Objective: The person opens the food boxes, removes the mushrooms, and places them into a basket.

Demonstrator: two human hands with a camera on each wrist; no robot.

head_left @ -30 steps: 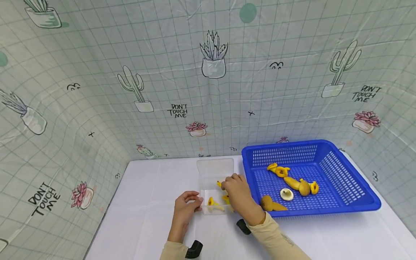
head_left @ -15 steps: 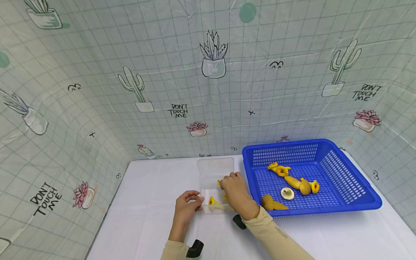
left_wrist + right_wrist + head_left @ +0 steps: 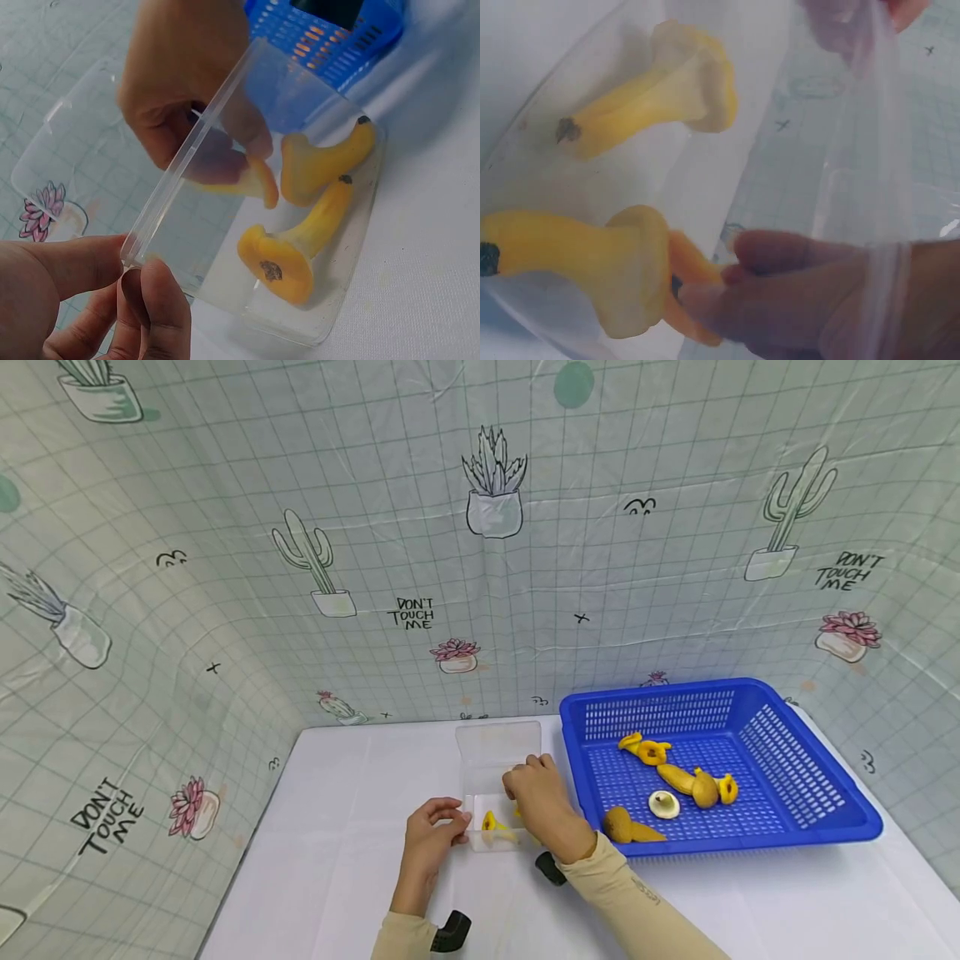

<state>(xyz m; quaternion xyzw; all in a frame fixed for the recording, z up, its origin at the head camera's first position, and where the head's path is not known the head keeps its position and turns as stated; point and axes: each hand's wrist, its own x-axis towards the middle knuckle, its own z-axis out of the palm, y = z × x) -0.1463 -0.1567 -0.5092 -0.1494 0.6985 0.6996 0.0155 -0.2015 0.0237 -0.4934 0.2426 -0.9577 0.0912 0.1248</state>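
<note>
A clear plastic box [image 3: 487, 802] stands on the table with its hinged lid [image 3: 498, 743] flipped back. My left hand [image 3: 432, 839] pinches the box's rim at the near left corner. Two yellow trumpet-shaped mushrooms lie inside; the left wrist view shows one mushroom [image 3: 281, 262] nearer that corner and a second mushroom [image 3: 322, 165] beyond it. Reaching into the box, my right hand [image 3: 542, 802] holds a third yellow mushroom [image 3: 260, 182] by its stem, cap toward the second one. In the head view the right hand covers this third mushroom.
Just right of the box is a blue plastic basket [image 3: 787, 835] with several yellow and brown mushrooms and a white cap [image 3: 663, 804]. The white table [image 3: 322, 860] ends behind at a patterned cloth backdrop [image 3: 375, 560]. Black camera mounts sit at both wrists.
The right hand has shifted slightly left and lower over the box, and the yellow mushroom in it has passed out of sight in the head view. The left hand keeps its place.
</note>
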